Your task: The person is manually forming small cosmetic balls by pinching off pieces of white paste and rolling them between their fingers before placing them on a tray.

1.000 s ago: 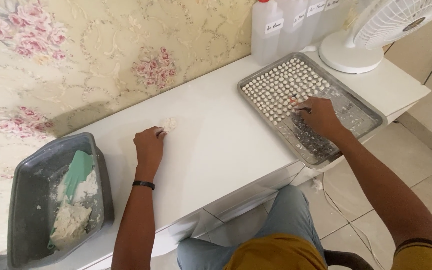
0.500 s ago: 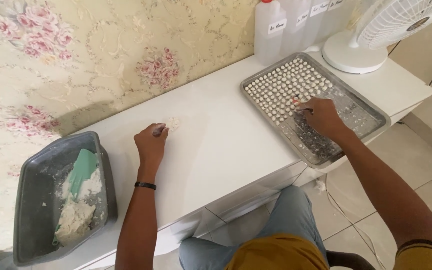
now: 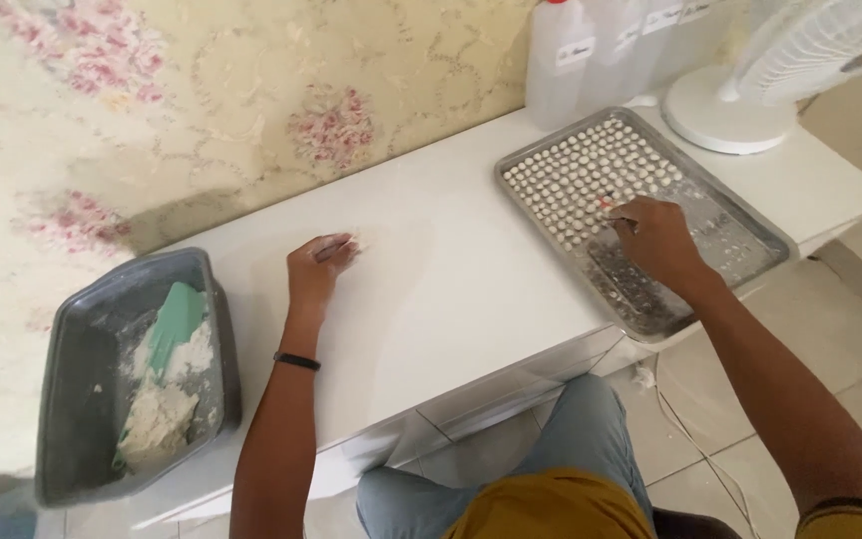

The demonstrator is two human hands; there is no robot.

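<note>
Left hand (image 3: 319, 262): we pinch a dough bit against the tabletop (image 3: 451, 299).
Right hand (image 3: 655, 238): fingers together, setting a pellet on the tray (image 3: 750, 235).
Risk: we judge a nudge smears neighbouring pellets (image 3: 581, 175).

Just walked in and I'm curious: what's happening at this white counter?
A seated person works dough at a white counter. The right hand sets a small white ball among the rows on a metal tray. The left hand pinches a bit of dough on the counter. A grey tub at the left holds more dough and a green scraper.
</note>
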